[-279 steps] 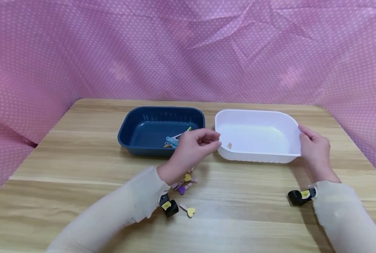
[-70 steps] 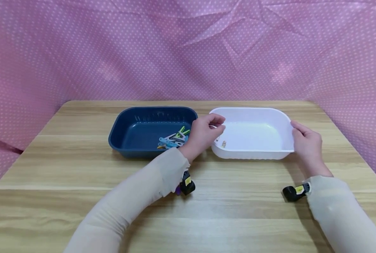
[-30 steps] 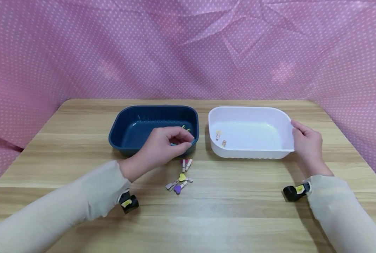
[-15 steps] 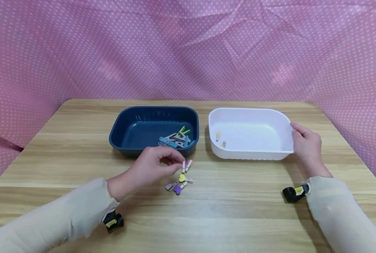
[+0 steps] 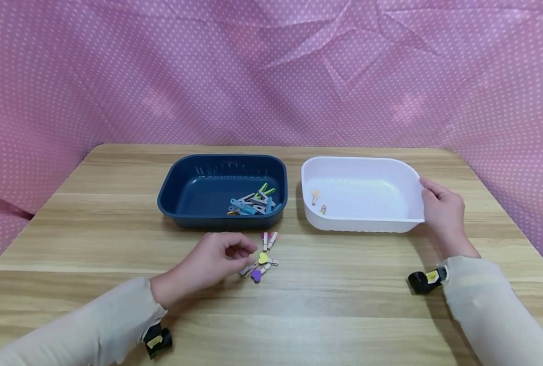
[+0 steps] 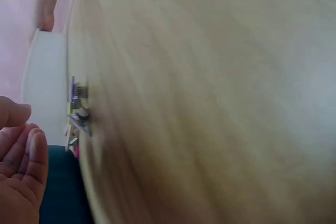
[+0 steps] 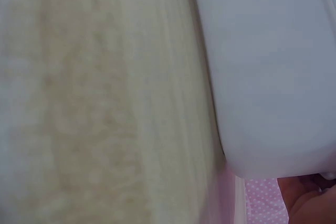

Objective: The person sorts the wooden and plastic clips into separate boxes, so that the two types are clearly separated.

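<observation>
Several small wooden clothespins lie in a loose pile on the table, among them one with a yellow heart [image 5: 263, 258] and one with a purple heart [image 5: 256, 275]. My left hand [image 5: 212, 262] is just left of them, fingers loosely bent and nothing visible between thumb and fingertips in the left wrist view. With my right hand [image 5: 445, 216] I grip the right end of a white plastic tub [image 5: 367, 225]. Inside it are two small wooden clothespins, one with a pale heart [image 5: 315, 197]. The right fingertips are partly hidden behind the rim.
A dark blue tub [image 5: 198, 221] stands left of the white one, with blue, grey and green plastic clothespins [image 5: 255, 203] heaped in its front right corner. Pink dotted cloth [image 5: 271, 71] hangs behind the wooden table [image 5: 326, 315].
My left hand has come back from the white tub, past the blue tub, to the clothespin pile. A heart clothespin joined the one in the white tub. My right hand kept its grip.
</observation>
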{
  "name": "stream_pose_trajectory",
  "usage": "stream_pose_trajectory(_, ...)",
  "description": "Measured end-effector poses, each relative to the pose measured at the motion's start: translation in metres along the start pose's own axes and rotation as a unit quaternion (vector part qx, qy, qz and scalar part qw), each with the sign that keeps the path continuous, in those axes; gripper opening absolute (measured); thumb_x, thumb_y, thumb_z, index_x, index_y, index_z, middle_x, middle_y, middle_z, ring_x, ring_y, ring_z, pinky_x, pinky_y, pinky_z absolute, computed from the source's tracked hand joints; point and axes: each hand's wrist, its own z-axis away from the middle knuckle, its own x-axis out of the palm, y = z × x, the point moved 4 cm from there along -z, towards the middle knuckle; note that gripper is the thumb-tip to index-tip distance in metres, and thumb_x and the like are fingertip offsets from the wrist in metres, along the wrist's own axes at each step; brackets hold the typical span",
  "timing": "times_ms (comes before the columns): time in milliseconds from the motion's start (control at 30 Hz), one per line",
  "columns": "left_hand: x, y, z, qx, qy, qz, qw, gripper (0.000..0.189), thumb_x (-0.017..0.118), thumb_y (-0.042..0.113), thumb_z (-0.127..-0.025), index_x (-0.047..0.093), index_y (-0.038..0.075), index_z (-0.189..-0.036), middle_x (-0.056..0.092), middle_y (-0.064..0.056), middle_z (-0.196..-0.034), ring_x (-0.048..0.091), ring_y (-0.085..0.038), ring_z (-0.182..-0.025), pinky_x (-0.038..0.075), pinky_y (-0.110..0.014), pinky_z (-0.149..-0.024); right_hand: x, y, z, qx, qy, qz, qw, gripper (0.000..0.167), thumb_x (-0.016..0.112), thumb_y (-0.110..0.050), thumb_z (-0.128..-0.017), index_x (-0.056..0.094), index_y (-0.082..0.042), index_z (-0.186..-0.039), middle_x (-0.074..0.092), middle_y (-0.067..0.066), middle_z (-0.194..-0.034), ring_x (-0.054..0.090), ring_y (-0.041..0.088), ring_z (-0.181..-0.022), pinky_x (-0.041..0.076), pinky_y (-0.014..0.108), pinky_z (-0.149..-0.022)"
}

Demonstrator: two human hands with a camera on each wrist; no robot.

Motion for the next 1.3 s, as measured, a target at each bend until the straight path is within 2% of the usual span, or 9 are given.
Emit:
stream_pose_trajectory(267,0.006,-0.014,0.000,-0.035,-0.015,-0.004,0.9993,0.016,0.070,0.008,-0.080,0.070,0.014,-0.095,0.065,0.004,-0.084,0.057,-0.013,-0.077,0.052,-0.021,-0.069,0.001,0.001,-0.001,0.006,0.005,-0.007,0.9999,0.046,0.032,-0.031,-0.097,0.040,-0.015,-0.139,0.034,0.005,-0.147,0.036,0.020,-0.132,0.039,0.034,-0.104)
stream_pose_trajectory(633,0.010,-0.022,0.000,-0.049,-0.033,-0.017,0.9981,0.016,0.071,0.010,-0.079,0.070,0.014,-0.095,0.065,0.004,-0.084,0.056,-0.012,-0.076,0.051,-0.020,-0.069,0.001,0.003,-0.001,0.001,0.000,-0.004,1.0000,0.046,0.032,-0.032,-0.097,0.040,-0.015,-0.139,0.034,0.005,-0.147,0.036,0.021,-0.132,0.040,0.034,-0.103)
stream_pose_trajectory(867,0.012,-0.022,0.000,-0.031,-0.044,-0.023,0.9983,0.017,0.071,0.010,-0.079,0.070,0.012,-0.096,0.065,0.004,-0.084,0.056,-0.012,-0.076,0.051,-0.020,-0.069,0.001,0.003,0.000,0.007,-0.018,-0.020,0.9996,0.049,0.030,-0.036,-0.097,0.036,-0.016,-0.142,0.028,0.005,-0.150,0.032,0.022,-0.134,0.036,0.035,-0.106)
stream_pose_trajectory(1033,0.014,-0.021,-0.001,-0.015,-0.051,-0.036,0.9979,0.018,0.071,0.008,-0.078,0.070,0.011,-0.096,0.065,0.004,-0.084,0.056,-0.011,-0.076,0.051,-0.019,-0.067,0.002,0.003,0.000,0.012,-0.016,-0.028,0.9994,0.048,0.031,-0.035,-0.098,0.037,-0.016,-0.142,0.028,0.005,-0.150,0.033,0.020,-0.133,0.037,0.032,-0.105)
stream_pose_trajectory(1300,0.016,-0.018,-0.003,0.007,-0.059,-0.056,0.9966,0.020,0.069,0.004,-0.078,0.071,0.012,-0.097,0.065,0.006,-0.084,0.055,-0.010,-0.074,0.051,-0.018,-0.067,0.001,0.002,0.000,0.005,-0.008,-0.015,0.9998,0.048,0.031,-0.033,-0.098,0.038,-0.014,-0.141,0.030,0.006,-0.149,0.034,0.022,-0.133,0.038,0.035,-0.105)
